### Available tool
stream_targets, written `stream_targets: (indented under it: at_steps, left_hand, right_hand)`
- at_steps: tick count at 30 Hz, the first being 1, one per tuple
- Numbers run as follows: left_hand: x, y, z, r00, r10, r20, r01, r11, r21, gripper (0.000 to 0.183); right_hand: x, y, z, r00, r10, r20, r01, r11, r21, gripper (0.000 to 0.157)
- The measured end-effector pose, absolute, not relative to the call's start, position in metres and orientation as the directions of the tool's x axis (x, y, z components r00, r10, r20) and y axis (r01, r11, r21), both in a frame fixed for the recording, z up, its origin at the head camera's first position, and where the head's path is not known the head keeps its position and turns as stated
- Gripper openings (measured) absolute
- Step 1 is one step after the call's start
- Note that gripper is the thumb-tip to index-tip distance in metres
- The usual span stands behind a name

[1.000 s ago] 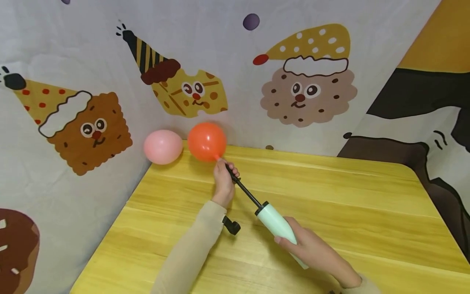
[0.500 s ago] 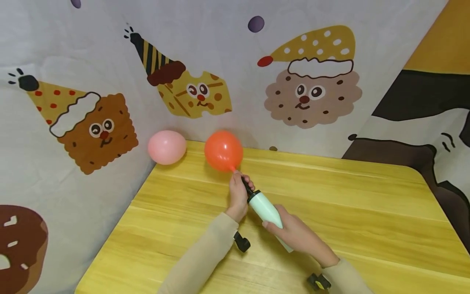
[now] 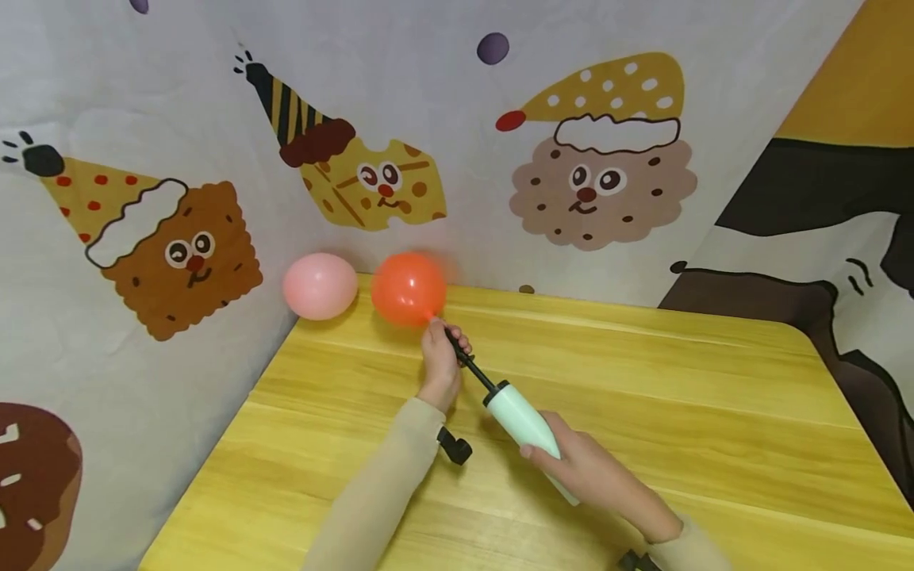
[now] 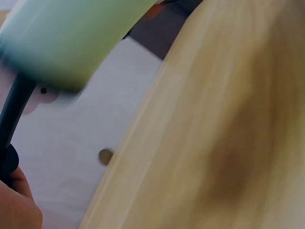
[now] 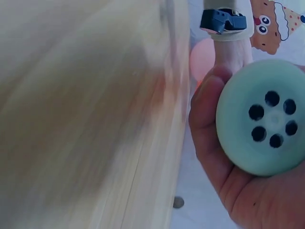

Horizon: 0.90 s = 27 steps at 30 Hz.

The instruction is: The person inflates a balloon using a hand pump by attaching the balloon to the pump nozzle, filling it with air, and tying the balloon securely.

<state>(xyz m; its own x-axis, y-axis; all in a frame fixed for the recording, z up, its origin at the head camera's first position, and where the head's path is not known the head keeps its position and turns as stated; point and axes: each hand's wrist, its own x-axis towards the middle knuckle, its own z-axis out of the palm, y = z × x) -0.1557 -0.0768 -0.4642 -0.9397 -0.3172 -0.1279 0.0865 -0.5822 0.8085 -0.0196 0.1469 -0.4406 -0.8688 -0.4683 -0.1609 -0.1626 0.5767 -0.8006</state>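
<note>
A balloon pump (image 3: 524, 419) with a mint green barrel and a black rod slants across the middle of the head view. My right hand (image 3: 596, 472) grips its barrel; the barrel's round end, with several dark holes, faces the right wrist camera. At the rod's far end, my left hand (image 3: 439, 357) holds the black handle and the neck of an inflated orange-red balloon (image 3: 408, 289). A length of rod (image 3: 480, 373) shows between the left hand and the barrel. In the left wrist view the barrel (image 4: 81, 38) is blurred, and only part of the left hand appears.
A pink balloon (image 3: 320, 286) sits at the table's back left corner, beside the orange-red one. The wooden table (image 3: 678, 412) meets a white cloth backdrop (image 3: 471, 198) printed with cartoon food. Black camera mounts (image 3: 455, 446) are strapped at the wrists.
Half a second ago the barrel was pushed up against the left hand; now it is drawn back with the rod exposed. The orange-red balloon and left hand have shifted left and slightly up.
</note>
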Motion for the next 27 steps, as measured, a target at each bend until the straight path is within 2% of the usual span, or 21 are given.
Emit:
stream_targets:
  at_steps: [5,9,27]
  left_hand:
    - [-0.164,-0.094,-0.455,-0.924,-0.37,-0.095,0.152,-0.584,0.797,0.036]
    - [-0.162,-0.095,-0.451,-0.926,-0.364,-0.102,0.146,-0.595,0.791,0.038]
    - [-0.131,-0.061,-0.464,-0.957,-0.261,-0.127,0.056,-0.594,0.802,0.035]
  right_hand:
    - [-0.004,0.168,-0.439,-0.842,-0.514,-0.164,-0.189,0.565,-0.803,0.06]
    - [-0.002,0.167,-0.441,-0.846,-0.511,-0.156,-0.193,0.564,-0.803,0.06]
    - [-0.031,0.127,-0.446,-0.882,-0.446,-0.154,-0.141,0.56,-0.816,0.069]
